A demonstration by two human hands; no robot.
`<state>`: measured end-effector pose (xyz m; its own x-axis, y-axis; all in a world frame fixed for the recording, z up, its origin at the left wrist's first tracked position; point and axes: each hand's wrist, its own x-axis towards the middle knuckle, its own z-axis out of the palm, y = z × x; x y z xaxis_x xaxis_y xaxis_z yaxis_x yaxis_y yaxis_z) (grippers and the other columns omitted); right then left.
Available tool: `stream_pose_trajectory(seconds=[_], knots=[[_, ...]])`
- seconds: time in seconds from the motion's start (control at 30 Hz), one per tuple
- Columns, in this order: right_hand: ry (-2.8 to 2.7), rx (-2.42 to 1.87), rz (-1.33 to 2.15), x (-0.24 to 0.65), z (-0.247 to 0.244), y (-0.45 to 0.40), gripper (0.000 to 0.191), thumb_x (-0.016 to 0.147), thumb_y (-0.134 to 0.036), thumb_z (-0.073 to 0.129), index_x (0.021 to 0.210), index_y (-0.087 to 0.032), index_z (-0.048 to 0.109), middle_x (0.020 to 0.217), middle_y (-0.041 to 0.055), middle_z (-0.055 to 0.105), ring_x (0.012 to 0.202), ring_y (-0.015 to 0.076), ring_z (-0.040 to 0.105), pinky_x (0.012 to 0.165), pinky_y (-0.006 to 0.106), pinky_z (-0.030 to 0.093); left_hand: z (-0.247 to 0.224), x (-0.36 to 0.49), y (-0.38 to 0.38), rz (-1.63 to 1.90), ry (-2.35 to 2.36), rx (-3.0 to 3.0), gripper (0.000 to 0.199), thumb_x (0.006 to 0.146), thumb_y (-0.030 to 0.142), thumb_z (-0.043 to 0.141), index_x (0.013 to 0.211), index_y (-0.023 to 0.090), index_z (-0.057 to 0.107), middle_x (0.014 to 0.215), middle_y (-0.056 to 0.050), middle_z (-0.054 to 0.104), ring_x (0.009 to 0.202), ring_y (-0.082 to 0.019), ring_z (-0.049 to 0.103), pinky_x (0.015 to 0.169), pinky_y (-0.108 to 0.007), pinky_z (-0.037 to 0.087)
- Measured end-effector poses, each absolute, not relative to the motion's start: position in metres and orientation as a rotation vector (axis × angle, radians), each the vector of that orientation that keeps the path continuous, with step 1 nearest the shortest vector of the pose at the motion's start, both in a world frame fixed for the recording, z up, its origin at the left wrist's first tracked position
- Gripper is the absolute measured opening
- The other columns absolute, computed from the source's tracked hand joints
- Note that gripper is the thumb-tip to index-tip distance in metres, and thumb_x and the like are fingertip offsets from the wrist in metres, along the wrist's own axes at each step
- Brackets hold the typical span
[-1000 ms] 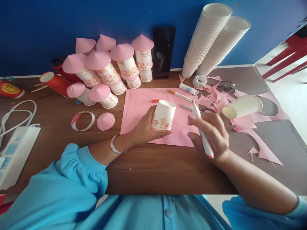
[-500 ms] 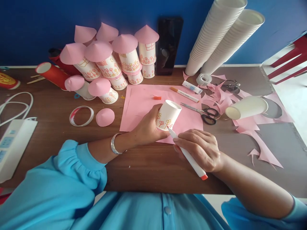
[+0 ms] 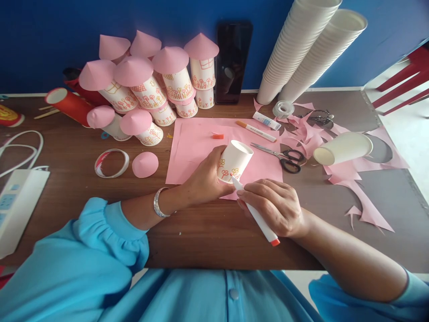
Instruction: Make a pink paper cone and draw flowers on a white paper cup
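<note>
My left hand [image 3: 209, 176] is wrapped round a white paper cup [image 3: 235, 158], holding it tilted above pink paper [image 3: 191, 147]. Red and yellow flowers are drawn on the cup's side near its lower rim. In my right hand [image 3: 276, 205] is a white marker with a red end [image 3: 261, 223], its tip at the drawn flowers. Whether the tip touches the cup I cannot tell. The marker's red cap [image 3: 217, 136] lies on the pink paper, beyond the cup. Scissors [image 3: 290, 160] rest just right of the cup, partly on the paper.
Decorated cups with pink cone roofs [image 3: 134, 71] stand at the back left. A black phone [image 3: 233, 62] and tall paper cup stacks [image 3: 284, 53] lean at the wall. Pink scraps [image 3: 362, 192], a loose cup [image 3: 343, 148], an orange marker [image 3: 256, 131], a tape roll [image 3: 111, 163] and a power strip [image 3: 23, 201] lie around.
My right hand and the marker have shifted slightly left, and the marker's rear end has swung up and left. My left hand still holds the cup in nearly the same pose.
</note>
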<state>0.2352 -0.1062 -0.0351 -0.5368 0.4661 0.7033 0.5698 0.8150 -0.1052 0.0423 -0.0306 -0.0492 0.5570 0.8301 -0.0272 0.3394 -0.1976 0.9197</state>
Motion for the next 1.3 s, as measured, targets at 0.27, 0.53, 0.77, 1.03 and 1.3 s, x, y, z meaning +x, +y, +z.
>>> stream_pose_trajectory(seconds=[0.27, 0.53, 0.77, 1.03, 1.3], knots=[[-2.226, -0.791, -0.203, 0.235, -0.037, -0.107, 0.014, 0.093, -0.009, 0.063, 0.107, -0.01, 0.063, 0.082, 0.007, 0.07, 0.069, 0.0172, 0.065, 0.06, 0.031, 0.057, -0.05, 0.042, -0.031, 0.592, 0.972, 1.796, 0.073, 0.067, 0.023, 0.082, 0.128, 0.02, 0.044, 0.117, -0.008, 0.063, 0.099, -0.024, 0.064, 0.084, -0.038, 0.055], [-2.233, -0.805, -0.208, 0.235, -0.037, -0.106, 0.012, 0.094, -0.011, 0.062, 0.107, -0.013, 0.062, 0.083, 0.0062, 0.071, 0.068, 0.017, 0.066, 0.059, 0.031, 0.057, -0.05, 0.043, -0.03, 0.602, 0.968, 1.813, 0.071, 0.067, 0.026, 0.082, 0.127, 0.02, 0.044, 0.117, -0.008, 0.063, 0.098, -0.023, 0.063, 0.082, -0.037, 0.055], [-2.233, -0.81, -0.217, 0.234, -0.034, -0.106, 0.013, 0.093, -0.011, 0.064, 0.106, -0.014, 0.062, 0.079, 0.0047, 0.069, 0.067, 0.0169, 0.066, 0.059, 0.031, 0.057, -0.048, 0.042, -0.03, 0.599, 0.97, 1.816, 0.069, 0.067, 0.026, 0.082, 0.125, 0.02, 0.045, 0.114, -0.007, 0.063, 0.095, -0.022, 0.063, 0.08, -0.036, 0.055], [-2.209, -0.717, -0.263, 0.236, -0.029, -0.109, 0.007, 0.089, -0.01, 0.064, 0.095, -0.014, 0.064, 0.071, 0.0023, 0.065, 0.061, 0.015, 0.061, 0.055, 0.03, 0.056, -0.051, 0.041, -0.029, 0.602, 0.929, 1.787, 0.075, 0.07, 0.029, 0.084, 0.131, 0.02, 0.042, 0.118, -0.008, 0.063, 0.099, -0.023, 0.065, 0.082, -0.036, 0.056], [-2.156, -0.707, -0.235, 0.24, -0.027, -0.109, 0.011, 0.085, -0.01, 0.067, 0.095, -0.014, 0.065, 0.072, 0.0033, 0.064, 0.062, 0.0173, 0.064, 0.054, 0.031, 0.057, -0.05, 0.035, -0.021, 0.622, 0.828, 1.561, 0.074, 0.072, 0.036, 0.085, 0.13, 0.021, 0.042, 0.123, -0.011, 0.064, 0.105, -0.026, 0.068, 0.082, -0.038, 0.058]])
